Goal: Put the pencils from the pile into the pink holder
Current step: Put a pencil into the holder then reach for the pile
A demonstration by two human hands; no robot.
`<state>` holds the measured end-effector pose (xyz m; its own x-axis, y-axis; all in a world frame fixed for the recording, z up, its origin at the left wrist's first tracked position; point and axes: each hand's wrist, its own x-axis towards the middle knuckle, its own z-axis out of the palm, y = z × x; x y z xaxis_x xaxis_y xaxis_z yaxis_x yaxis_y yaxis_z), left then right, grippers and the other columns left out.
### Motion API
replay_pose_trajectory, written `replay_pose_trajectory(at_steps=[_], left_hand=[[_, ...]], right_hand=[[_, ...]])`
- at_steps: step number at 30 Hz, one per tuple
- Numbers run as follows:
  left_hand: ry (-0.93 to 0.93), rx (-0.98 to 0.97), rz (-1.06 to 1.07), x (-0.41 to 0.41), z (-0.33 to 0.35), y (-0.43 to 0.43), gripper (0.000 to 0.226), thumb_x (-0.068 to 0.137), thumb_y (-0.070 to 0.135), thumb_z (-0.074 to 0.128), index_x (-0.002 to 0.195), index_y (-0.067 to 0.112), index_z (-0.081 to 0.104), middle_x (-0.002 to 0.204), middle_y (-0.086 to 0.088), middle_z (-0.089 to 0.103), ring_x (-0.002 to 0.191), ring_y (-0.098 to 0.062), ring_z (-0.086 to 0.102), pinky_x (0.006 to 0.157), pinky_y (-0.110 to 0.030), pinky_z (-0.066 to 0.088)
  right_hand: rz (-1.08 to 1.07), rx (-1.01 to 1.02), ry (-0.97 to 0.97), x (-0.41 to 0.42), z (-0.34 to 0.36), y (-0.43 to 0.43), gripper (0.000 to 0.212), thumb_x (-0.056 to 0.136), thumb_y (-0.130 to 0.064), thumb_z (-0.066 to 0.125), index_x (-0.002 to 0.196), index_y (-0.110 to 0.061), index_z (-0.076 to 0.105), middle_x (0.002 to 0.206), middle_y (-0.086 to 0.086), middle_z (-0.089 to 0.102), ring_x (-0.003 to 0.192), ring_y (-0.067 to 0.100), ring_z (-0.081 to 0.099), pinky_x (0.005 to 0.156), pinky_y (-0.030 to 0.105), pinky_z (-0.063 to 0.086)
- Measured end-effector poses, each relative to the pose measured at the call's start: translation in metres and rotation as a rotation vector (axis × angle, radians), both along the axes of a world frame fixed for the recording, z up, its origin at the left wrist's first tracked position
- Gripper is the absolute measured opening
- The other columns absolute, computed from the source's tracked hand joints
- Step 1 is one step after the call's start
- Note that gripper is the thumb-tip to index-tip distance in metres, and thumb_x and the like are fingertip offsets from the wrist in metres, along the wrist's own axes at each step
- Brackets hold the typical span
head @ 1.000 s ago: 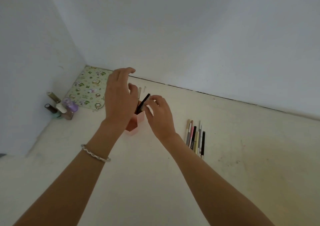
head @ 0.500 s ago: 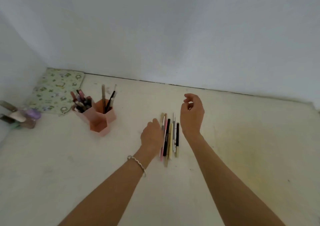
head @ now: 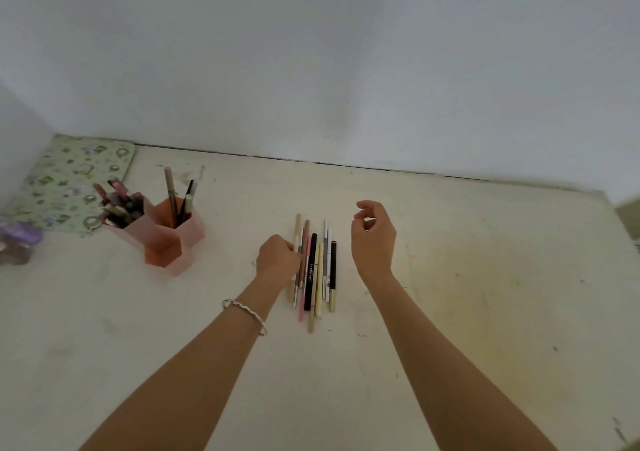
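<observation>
The pile of pencils [head: 316,270] lies side by side in the middle of the pale table [head: 467,294]. My left hand [head: 277,260], with a bracelet on its wrist, sits at the pile's left edge. Its curled fingers close on the leftmost beige pencil [head: 298,223], and the fingertips are hidden under the hand. My right hand [head: 374,239] hovers just right of the pile, loosely curled and holding nothing. The pink holder [head: 166,242] stands to the left, with several pencils [head: 178,197] upright in its compartments.
A green patterned mat [head: 76,177] lies in the far left corner behind the holder. Small purple bottles [head: 19,242] stand at the left edge. White walls close off the back and the left side.
Both hands left the holder after dropping the black pencil there. My view swung right, the left hand came down onto the pile's left edge and the right hand hovers beside it.
</observation>
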<state>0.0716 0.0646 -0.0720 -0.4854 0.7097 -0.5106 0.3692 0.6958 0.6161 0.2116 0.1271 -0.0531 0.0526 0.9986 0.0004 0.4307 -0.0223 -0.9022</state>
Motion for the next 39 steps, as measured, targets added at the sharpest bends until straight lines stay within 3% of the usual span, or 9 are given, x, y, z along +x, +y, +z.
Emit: replay_pose_trajectory(at_steps=[4,8,10,13,19,22,25,30,39], left_hand=[[-0.054,0.298,0.171,-0.022,0.031,0.011,0.028,0.089,0.006,0.064,0.116,0.011,0.057,0.095,0.001,0.063,0.070,-0.005,0.058,0.054,-0.010,0.042],[-0.254,0.569,0.199,-0.045,0.069,0.018,0.073,0.088,-0.001,0.064,0.146,0.030,0.032,0.093,-0.009,0.062,0.088,-0.027,0.069,0.077,-0.038,0.059],[-0.255,0.608,0.178,-0.051,0.080,0.016,0.082,0.088,-0.001,0.063,0.150,0.036,0.024,0.093,-0.012,0.061,0.089,-0.029,0.069,0.082,-0.043,0.059],[-0.256,0.652,0.185,-0.054,0.089,0.010,0.092,0.087,-0.005,0.059,0.153,0.042,0.015,0.092,-0.012,0.059,0.078,-0.028,0.070,0.081,-0.042,0.060],[-0.212,0.703,0.158,-0.073,0.097,-0.006,0.102,0.087,-0.011,0.062,0.155,0.041,0.006,0.091,-0.018,0.062,0.080,-0.030,0.072,0.079,-0.038,0.061],[-0.120,0.764,0.165,-0.094,0.109,-0.015,0.091,0.090,-0.009,0.059,0.155,0.036,0.013,0.091,-0.011,0.064,0.079,-0.023,0.073,0.078,-0.036,0.061],[0.038,0.820,0.184,-0.122,0.123,-0.020,0.094,0.090,-0.005,0.060,0.154,0.042,0.009,0.089,0.000,0.064,0.073,-0.011,0.073,0.071,-0.029,0.061],[0.225,0.819,0.199,-0.159,0.130,-0.030,0.090,0.088,0.000,0.063,0.152,0.041,0.015,0.091,-0.002,0.066,0.070,-0.009,0.072,0.065,-0.026,0.060],[0.578,0.664,0.022,-0.176,0.101,-0.046,0.054,0.091,-0.002,0.055,0.131,0.028,0.034,0.087,-0.010,0.061,0.074,-0.026,0.062,0.065,-0.042,0.056]], right_hand=[[0.067,-0.101,-0.152,0.005,-0.007,0.005,0.022,0.090,-0.006,0.052,0.104,-0.017,0.063,0.082,-0.008,0.060,0.054,0.004,0.050,0.052,0.014,0.039],[0.221,-0.339,-0.399,0.000,-0.013,-0.002,0.024,0.089,-0.013,0.056,0.112,-0.008,0.063,0.095,0.003,0.066,0.073,0.013,0.060,0.068,0.025,0.050],[0.263,-0.406,-0.492,-0.005,-0.016,-0.011,0.025,0.089,-0.011,0.056,0.111,-0.002,0.061,0.103,0.015,0.068,0.077,0.021,0.062,0.078,0.040,0.055],[0.292,-0.380,-0.553,-0.014,-0.020,-0.019,0.022,0.090,0.000,0.051,0.112,-0.001,0.054,0.106,0.016,0.064,0.086,0.027,0.064,0.078,0.040,0.054],[0.276,-0.371,-0.379,-0.021,-0.017,-0.020,0.049,0.093,0.002,0.050,0.140,-0.005,0.040,0.116,0.018,0.060,0.095,0.027,0.061,0.079,0.035,0.052],[0.152,-0.272,-0.226,-0.027,0.003,-0.011,0.044,0.091,-0.001,0.053,0.134,-0.007,0.046,0.099,0.010,0.064,0.078,0.021,0.064,0.072,0.039,0.058],[0.062,-0.117,-0.063,-0.046,0.034,0.000,0.044,0.089,-0.004,0.055,0.131,-0.016,0.046,0.086,-0.003,0.058,0.067,0.010,0.058,0.058,0.023,0.046],[0.100,-0.007,0.190,-0.096,0.069,-0.003,0.038,0.087,-0.002,0.055,0.119,-0.021,0.050,0.084,-0.005,0.059,0.061,0.000,0.057,0.053,0.011,0.045],[0.169,0.096,0.324,-0.153,0.075,-0.040,0.036,0.088,-0.003,0.058,0.117,-0.022,0.050,0.088,-0.012,0.061,0.068,0.000,0.059,0.058,0.018,0.049]])
